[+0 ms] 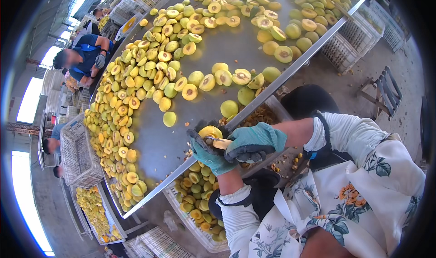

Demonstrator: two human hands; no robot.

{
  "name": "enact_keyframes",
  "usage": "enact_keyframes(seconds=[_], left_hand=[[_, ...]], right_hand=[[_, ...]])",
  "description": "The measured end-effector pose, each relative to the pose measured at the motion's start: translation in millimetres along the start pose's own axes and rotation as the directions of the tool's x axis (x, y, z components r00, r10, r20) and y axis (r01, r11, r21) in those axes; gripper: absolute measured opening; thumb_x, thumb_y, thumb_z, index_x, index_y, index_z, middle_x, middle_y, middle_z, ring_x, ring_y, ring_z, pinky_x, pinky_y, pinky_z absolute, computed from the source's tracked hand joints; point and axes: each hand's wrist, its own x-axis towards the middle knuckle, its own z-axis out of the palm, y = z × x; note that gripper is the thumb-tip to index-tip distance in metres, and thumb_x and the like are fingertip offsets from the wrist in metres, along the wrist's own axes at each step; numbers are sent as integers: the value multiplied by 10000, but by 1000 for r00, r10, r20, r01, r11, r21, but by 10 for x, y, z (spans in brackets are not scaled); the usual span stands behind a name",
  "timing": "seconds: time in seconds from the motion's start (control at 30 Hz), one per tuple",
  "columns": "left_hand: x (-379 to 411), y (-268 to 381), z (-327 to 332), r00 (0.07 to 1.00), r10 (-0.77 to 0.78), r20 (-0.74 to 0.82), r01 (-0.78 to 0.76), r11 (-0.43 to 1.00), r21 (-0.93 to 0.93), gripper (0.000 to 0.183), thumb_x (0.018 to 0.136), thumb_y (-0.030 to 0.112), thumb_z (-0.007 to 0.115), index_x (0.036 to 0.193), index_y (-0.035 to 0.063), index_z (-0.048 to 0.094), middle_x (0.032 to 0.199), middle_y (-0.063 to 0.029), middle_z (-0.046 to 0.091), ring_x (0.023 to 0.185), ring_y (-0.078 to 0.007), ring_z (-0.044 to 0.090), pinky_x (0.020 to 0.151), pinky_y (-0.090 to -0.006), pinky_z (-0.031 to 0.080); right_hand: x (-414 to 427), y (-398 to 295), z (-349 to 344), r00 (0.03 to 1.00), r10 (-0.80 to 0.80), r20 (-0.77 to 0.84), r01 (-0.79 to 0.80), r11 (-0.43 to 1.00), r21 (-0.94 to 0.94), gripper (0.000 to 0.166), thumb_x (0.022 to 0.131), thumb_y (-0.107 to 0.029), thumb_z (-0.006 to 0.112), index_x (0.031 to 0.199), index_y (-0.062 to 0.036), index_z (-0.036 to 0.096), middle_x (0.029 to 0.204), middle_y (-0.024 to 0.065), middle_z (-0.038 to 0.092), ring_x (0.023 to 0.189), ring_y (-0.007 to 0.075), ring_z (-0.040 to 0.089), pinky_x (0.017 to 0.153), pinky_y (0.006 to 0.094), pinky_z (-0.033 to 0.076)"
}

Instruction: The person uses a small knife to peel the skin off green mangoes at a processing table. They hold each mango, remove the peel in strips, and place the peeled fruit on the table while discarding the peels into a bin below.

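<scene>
My left hand (214, 161), in a teal and dark grey work glove, cups a halved yellow stone fruit (210, 131) over the table's metal rim. My right hand (255, 143), gloved alike, grips the pale handle of a small pitting tool (223, 143). Its metal end meets the cut face of the fruit near the pit; how deep it goes is hidden. Beside my hands, on the metal table (155, 145), lie whole and halved green-yellow fruits (229, 108).
Halved fruits (136, 77) heap along the table's far side. Below the rim stand a crate of fruit halves (196, 193) and a container of brown scraps (260, 116). An empty plastic crate (80, 156), a folding stool (383, 93) and a co-worker (85, 59) are around the table.
</scene>
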Motion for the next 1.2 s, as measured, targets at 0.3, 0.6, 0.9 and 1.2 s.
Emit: enact_keyframes(seconds=[0.3,0.6,0.9,1.2], left_hand=[[-2,-106,-187,863,435,256,-504,731,459,482,938,81,514,1394,-37,414,1158,-200,614,934,-311,649,798,-393,544],[-48,197,110,998,-61,8,62,994,-91,443,967,405,535,1183,19,530,986,-117,631,869,-249,644,753,-373,564],[77,566,-57,935,-352,43,324,800,-505,536,929,502,517,1139,14,592,1126,-170,646,981,-314,650,823,-436,570],[-376,876,-2146,899,-298,-322,172,914,-368,387,956,292,546,1211,2,571,1127,-141,640,1033,-263,615,893,-380,503]], right_hand=[[13,-1,-48,994,26,104,-39,990,134,228,884,-293,636,801,-86,587,603,-36,498,407,65,424,359,204,333],[78,94,-140,948,8,319,-132,920,369,216,933,-268,603,833,-86,544,586,-51,454,377,38,382,313,163,280],[-350,138,-182,990,132,54,-127,988,-85,234,880,-271,642,860,-41,603,630,11,544,445,99,511,381,232,383],[-585,545,-55,858,233,-457,-459,747,-481,346,874,-257,607,1111,-6,578,782,101,625,545,182,627,480,318,525]])
